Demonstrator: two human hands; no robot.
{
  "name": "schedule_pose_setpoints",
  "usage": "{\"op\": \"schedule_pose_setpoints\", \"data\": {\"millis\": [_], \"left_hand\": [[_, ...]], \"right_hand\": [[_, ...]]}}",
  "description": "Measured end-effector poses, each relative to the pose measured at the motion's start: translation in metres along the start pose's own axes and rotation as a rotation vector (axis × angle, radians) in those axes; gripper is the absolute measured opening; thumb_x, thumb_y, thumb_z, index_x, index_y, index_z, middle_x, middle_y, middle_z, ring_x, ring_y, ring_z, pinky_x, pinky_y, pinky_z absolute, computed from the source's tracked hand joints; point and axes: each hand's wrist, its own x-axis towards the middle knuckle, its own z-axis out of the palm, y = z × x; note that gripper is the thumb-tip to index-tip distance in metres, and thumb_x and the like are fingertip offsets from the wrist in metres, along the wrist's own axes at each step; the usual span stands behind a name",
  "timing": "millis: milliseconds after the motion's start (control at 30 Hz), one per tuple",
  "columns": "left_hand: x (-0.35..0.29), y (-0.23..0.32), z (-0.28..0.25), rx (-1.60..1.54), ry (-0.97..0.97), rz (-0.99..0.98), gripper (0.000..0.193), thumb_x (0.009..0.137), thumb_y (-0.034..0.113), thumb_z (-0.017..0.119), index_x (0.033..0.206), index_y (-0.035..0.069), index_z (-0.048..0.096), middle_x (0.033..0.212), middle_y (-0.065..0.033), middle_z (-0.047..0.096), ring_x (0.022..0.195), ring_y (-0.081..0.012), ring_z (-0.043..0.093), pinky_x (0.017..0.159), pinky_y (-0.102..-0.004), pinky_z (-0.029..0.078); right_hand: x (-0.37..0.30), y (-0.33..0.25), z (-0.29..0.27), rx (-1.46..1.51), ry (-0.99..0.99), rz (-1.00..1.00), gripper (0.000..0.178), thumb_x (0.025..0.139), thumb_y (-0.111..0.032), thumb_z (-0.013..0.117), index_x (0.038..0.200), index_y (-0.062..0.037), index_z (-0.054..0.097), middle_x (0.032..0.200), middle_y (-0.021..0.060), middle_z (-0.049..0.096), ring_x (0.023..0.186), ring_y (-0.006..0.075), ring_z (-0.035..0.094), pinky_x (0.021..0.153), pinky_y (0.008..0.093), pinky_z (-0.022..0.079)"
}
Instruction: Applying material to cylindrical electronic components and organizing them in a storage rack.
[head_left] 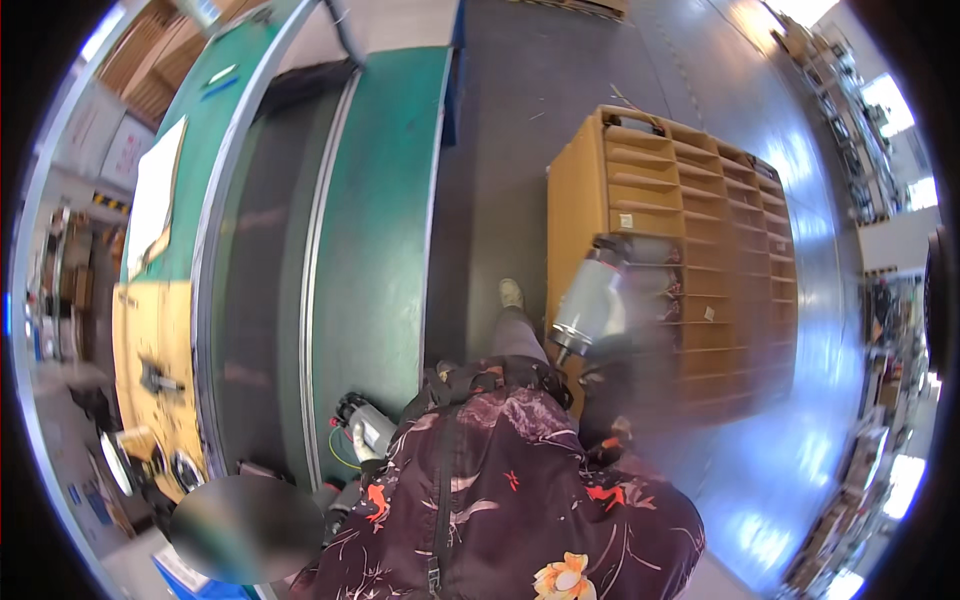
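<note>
On the right, my right hand [618, 312] in a pale glove is closed around a grey cylindrical motor [588, 300] with black ends and a short shaft. That motor is tilted beside the cardboard rack [572, 200]. Motion smears my right forearm and part of the hand. Low on the left, my left hand [362, 443], also gloved, grips a second grey motor [374, 428] with a black end and thin coloured wires. It is close to my jacket, over the edge of the green bench [375, 220]. The jacket hides part of that motor.
Cardboard dividers split the rack into many slots; a few hold dark-ended motors, one a black part [635, 125] at its far end. A dark conveyor belt [265, 250] runs along the bench. A co-worker [165, 500] is at lower left. Shelving [850, 130] stands far right.
</note>
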Motion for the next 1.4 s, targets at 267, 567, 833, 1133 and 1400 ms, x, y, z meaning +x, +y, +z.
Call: {"op": "schedule_pose_setpoints", "data": {"millis": [267,567,833,1133,1400], "left_hand": [[0.092,0.017,0.17,0.522,-0.6,-0.166,0.046,0.084,0.036,0.07,0.117,0.004,0.064,0.111,-0.009,0.066,0.103,-0.0218,0.06,0.095,-0.0359,0.046],[-0.073,0.112,0.673,1.087,-1.311,-0.099,0.05,0.071,0.023,0.078,0.112,-0.002,0.063,0.089,-0.0087,0.069,0.08,-0.0185,0.066,0.076,-0.032,0.053],[-0.2,-0.027,0.97,1.608,-1.585,0.061,0.047,0.066,0.025,0.085,0.102,-0.001,0.07,0.087,-0.0071,0.071,0.073,-0.017,0.066,0.073,-0.0328,0.053],[-0.184,-0.159,1.068,1.923,-1.644,0.197,0.069,0.056,0.036,0.091,0.105,-0.006,0.067,0.093,-0.0161,0.071,0.078,-0.0252,0.069,0.075,-0.036,0.055],[-0.233,-0.179,1.097,2.188,-1.706,0.642,0.089,0.05,0.056,0.089,0.111,-0.004,0.064,0.11,-0.022,0.067,0.104,-0.0324,0.065,0.093,-0.0385,0.051]], "right_hand": [[0.012,-0.113,-0.105,0.238,0.328,-0.411,0.059,0.083,-0.041,0.067,0.128,-0.0048,0.055,0.106,0.0141,0.065,0.09,0.0303,0.066,0.08,0.0434,0.056],[0.101,-0.187,-0.182,0.245,0.615,-0.487,0.044,0.083,-0.029,0.073,0.117,-0.0038,0.061,0.095,0.0098,0.068,0.075,0.0235,0.067,0.071,0.0365,0.057],[0.222,-0.211,-0.249,0.356,0.746,-0.466,0.052,0.079,-0.03,0.078,0.119,-0.0023,0.061,0.099,0.0079,0.066,0.084,0.0205,0.064,0.077,0.0351,0.053],[0.277,-0.266,-0.197,0.163,1.211,-0.291,0.071,0.067,-0.032,0.088,0.119,0.0069,0.059,0.111,0.015,0.065,0.094,0.0236,0.064,0.084,0.0375,0.053],[0.308,-0.263,-0.203,-0.274,1.618,0.13,0.096,0.062,-0.053,0.086,0.128,0.0083,0.053,0.126,0.025,0.06,0.121,0.0346,0.056,0.104,0.0372,0.041]]}}
